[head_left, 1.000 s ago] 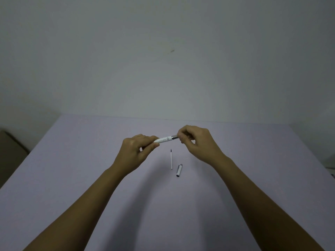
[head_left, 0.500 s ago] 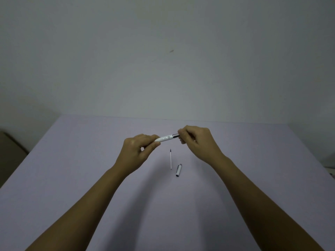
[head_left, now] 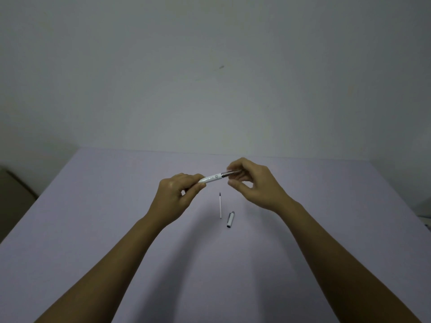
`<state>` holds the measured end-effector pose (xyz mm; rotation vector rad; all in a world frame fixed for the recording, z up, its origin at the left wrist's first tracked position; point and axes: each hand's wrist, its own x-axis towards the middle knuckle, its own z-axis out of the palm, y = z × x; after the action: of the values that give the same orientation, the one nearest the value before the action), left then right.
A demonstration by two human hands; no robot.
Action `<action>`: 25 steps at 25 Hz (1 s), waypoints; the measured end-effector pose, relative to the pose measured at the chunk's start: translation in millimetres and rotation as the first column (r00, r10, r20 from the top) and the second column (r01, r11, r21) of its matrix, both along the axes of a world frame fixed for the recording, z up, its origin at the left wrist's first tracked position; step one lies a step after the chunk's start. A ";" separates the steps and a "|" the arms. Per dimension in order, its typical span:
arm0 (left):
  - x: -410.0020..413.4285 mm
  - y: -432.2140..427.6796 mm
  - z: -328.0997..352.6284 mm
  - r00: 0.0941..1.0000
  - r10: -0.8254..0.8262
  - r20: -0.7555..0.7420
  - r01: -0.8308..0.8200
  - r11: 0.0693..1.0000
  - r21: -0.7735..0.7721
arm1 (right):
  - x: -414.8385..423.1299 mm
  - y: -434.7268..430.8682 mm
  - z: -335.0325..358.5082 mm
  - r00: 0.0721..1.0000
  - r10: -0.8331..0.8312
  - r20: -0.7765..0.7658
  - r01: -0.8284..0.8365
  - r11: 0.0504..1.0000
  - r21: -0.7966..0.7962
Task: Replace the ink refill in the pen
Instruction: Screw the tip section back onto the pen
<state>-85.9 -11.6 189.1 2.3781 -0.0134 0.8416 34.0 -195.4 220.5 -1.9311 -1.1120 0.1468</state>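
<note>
A: Starting at the left, what is the left hand (head_left: 175,196) doing?

B: It is curled shut around the white barrel end of the pen (head_left: 213,178), thumb pressed along the barrel, holding it up above the table (head_left: 93,217).

A: And the pen itself?

B: It runs between the two hands, tilted up slightly toward the right. The white part sticks out of the left fist; past it is a darker metallic section.

A: What lies below it?

B: On the table, a thin white ink refill (head_left: 220,205) with its dark tip pointing away from the person, and just beside it on the right a silver pen cap (head_left: 230,219). The two lie apart, not touching.

A: The right hand (head_left: 255,185)?

B: Its fingertips pinch the metallic end of the pen from above; the thumb sits lower, a gap showing under the pen.
</note>
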 end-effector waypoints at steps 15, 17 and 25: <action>-2.4 -0.6 6.0 0.999 0.003 0.044 -0.005 0.999 0.047 | -1.5 2.5 7.7 0.974 -0.052 0.221 0.063 0.997 -0.047; -2.0 -0.6 5.7 0.999 0.008 0.045 -0.010 0.999 0.050 | -2.1 1.6 9.7 0.964 0.012 0.267 0.004 0.998 -0.059; -3.4 -2.9 4.7 0.998 0.014 0.062 -0.017 0.999 0.048 | 2.1 0.2 7.3 0.973 -0.025 0.230 0.041 0.997 -0.067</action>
<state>-89.3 -14.5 193.8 2.3998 -0.0401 0.9314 36.1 -195.1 227.8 -2.0683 -1.2378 -0.0572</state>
